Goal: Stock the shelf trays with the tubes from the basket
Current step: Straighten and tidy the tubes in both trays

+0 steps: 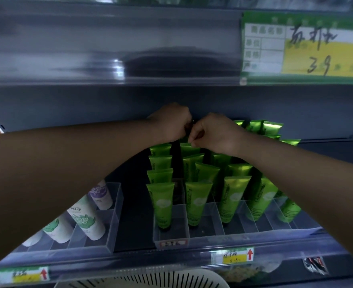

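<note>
Near the middle of the frame, deep in the shelf, both hands are meeting over the green tubes (pixel 196 200). The right hand (pixel 215 134) is pinching thumb and forefinger on the top edge of a rear tube (pixel 189 149); the left hand (pixel 171 123) is curling tight beside it, gripping what I cannot tell. Placing seems under way: seating this tube upright in its clear tray (pixel 171 235) is coming next, then reaching for the basket (pixel 142 279) at the bottom edge.

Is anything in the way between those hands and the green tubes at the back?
Nothing visible. The left hand and right hand reach over the front tubes to the back row; the right seems to pinch a back tube's top.
</note>
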`<action>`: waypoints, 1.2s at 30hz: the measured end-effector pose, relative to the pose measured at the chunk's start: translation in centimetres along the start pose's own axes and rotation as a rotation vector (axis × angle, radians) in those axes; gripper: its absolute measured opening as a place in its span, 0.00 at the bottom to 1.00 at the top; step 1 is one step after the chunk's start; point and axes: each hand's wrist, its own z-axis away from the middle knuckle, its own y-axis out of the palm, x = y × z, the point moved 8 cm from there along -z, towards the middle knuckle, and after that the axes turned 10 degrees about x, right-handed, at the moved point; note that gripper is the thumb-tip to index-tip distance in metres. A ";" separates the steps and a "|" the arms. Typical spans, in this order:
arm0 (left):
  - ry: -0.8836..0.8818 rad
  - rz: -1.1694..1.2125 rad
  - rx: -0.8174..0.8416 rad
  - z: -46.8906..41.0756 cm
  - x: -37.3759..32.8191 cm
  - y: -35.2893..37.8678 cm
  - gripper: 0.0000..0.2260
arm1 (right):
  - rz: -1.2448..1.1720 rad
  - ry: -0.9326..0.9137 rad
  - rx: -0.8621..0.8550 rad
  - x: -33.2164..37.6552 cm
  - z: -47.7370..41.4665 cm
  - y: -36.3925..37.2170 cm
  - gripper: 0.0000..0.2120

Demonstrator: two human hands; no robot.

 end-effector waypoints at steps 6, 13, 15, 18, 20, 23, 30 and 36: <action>0.006 0.001 -0.010 0.7 -0.2 -0.4 0.04 | 0.012 0.005 -0.042 -0.1 0.3 -0.7 0.09; -0.026 0.090 -0.003 1.9 -0.2 -1.6 0.12 | -0.038 0.039 -0.091 -0.6 2.2 -3.1 0.07; -0.028 0.113 -0.013 2.5 -0.6 -2.3 0.11 | -0.048 0.039 -0.096 -0.6 3.0 -3.5 0.07; -0.017 0.159 -0.040 3.5 -1.5 -3.2 0.10 | -0.056 0.045 -0.062 -0.5 4.2 -3.4 0.05; -0.012 0.199 -0.034 4.1 -2.1 -3.3 0.09 | -0.066 0.061 -0.020 -0.5 4.9 -2.8 0.05; -0.012 0.230 0.018 4.7 -3.0 -2.7 0.08 | -0.064 0.072 0.034 -0.5 5.7 -1.6 0.05; -0.042 0.181 0.154 5.2 -3.8 -0.3 0.10 | 0.005 0.077 0.082 -0.4 6.1 0.2 0.07; -0.025 0.068 0.140 4.9 -4.1 0.9 0.11 | 0.064 0.033 0.062 0.1 6.0 1.1 0.07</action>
